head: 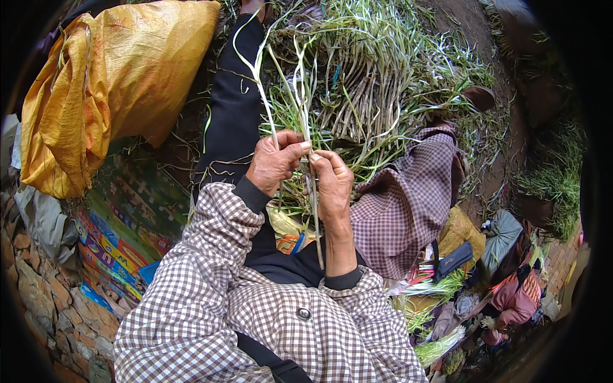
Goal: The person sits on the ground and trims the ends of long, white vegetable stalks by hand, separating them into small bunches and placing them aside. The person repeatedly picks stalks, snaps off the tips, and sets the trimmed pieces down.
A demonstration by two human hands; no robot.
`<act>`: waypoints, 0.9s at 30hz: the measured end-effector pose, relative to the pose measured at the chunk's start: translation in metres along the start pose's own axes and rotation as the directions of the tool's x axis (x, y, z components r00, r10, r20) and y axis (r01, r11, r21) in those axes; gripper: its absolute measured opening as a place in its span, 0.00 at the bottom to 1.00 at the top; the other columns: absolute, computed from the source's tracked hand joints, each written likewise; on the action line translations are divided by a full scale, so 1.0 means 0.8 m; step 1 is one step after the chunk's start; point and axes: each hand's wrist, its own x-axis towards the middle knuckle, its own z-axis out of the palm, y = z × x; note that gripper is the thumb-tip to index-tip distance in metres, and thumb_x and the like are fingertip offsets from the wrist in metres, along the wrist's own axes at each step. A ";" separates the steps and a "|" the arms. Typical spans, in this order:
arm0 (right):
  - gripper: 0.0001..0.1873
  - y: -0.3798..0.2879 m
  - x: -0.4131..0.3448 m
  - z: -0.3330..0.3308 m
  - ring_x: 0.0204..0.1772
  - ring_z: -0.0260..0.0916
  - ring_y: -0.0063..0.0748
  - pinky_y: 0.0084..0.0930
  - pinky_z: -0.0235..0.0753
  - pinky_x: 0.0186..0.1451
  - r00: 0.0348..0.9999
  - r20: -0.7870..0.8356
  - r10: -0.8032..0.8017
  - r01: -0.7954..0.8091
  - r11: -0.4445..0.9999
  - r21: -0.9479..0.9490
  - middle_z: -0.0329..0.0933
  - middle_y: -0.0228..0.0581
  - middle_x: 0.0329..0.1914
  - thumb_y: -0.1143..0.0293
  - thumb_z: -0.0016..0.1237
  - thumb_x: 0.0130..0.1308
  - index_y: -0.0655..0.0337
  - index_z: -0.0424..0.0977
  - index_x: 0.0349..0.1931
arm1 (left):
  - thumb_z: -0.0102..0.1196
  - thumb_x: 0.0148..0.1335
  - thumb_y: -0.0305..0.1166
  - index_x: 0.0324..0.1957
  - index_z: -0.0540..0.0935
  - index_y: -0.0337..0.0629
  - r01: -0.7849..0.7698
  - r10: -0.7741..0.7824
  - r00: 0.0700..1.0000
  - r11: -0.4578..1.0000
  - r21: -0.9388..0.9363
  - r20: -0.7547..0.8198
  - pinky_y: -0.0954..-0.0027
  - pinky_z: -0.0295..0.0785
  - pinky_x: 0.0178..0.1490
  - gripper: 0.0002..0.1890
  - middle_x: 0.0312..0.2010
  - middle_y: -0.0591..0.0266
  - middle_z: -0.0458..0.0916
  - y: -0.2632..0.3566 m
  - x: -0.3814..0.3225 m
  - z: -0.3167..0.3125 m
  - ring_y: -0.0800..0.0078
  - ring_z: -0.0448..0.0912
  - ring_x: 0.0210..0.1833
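Thin green-white plant stalks (304, 110) stand up between my two hands, their leafy tops fanned out above. My left hand (278, 160) grips one separate stalk (266, 103), and its thumb and finger meet the other stalks. Just beside it, my right hand (334, 179) pinches those stalks, whose long brown lower end (316, 225) hangs down to my lap. Beyond the hands lies a large heap of similar stalks (368, 91), many side by side with pale tops and brownish lower parts.
A full yellow woven sack (148, 62) stands at upper left. A colourful printed mat (115, 244) lies below it, beside rough stones (43, 292). Checked cloth (407, 206) covers the area right of my hands. At lower right are a dark pouch (453, 261), bundles of greens (440, 347) and cloths.
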 end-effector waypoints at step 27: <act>0.11 -0.056 0.012 0.001 0.35 0.72 0.28 0.23 0.71 0.35 0.933 0.175 -0.314 0.359 0.774 -0.522 0.76 0.37 0.33 0.67 0.50 0.65 0.65 0.77 0.40 | 0.57 0.63 0.29 0.39 0.79 0.37 -0.163 0.157 0.981 0.985 0.046 0.111 0.86 0.57 0.17 0.06 0.21 0.73 0.74 0.017 -0.007 0.012 0.90 0.65 0.17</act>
